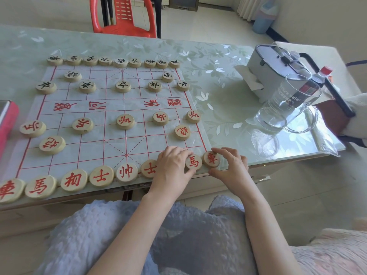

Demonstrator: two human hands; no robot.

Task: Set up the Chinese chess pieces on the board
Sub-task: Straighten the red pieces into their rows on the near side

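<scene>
1. Head view down onto a desk [218, 92] under a pale floral cover, with a paper board [95, 147] ruled in red lying toward its near left part.
2. Left hand [172, 167] at the board's near right corner, grip curled over the red horse piece [194, 162], fingers on the far rim and thumb on the near rim, pinching it flat against the board.
3. Right hand [232, 167] just beside it, grip pinching the red chariot piece [212, 159] between forefinger at the far rim and thumb at the near rim, other fingers loosely bent above the desk's near edge.
4. Red chariot piece on the board's near right corner, red horse piece just left of it, both face up and close to the desk's near edge.
5. Red back row [127, 172] running left along the board's near edge: adviser, general, adviser, elephant, horse, chariot, all flat and face up; spot between the right adviser and the red horse piece hidden under the left hand.
6. Five red soldiers [125, 121] in a line on the near side of the river text, two red cannons [52, 145] behind them, one toward each side.
7. Black back row [121, 62] of nine along the board's far edge, two black cannons [72, 76] and five black soldiers [123, 86] in front of it.
8. Glass mug [288, 108] near the desk's right edge, with a clear water bottle [317, 80] and a grey case [274, 70] just behind it.
9. Pink box [8, 124] at the desk's left edge, red plastic chair [127, 18] beyond the far edge, pale knobbly blanket [139, 235] across the lap.
</scene>
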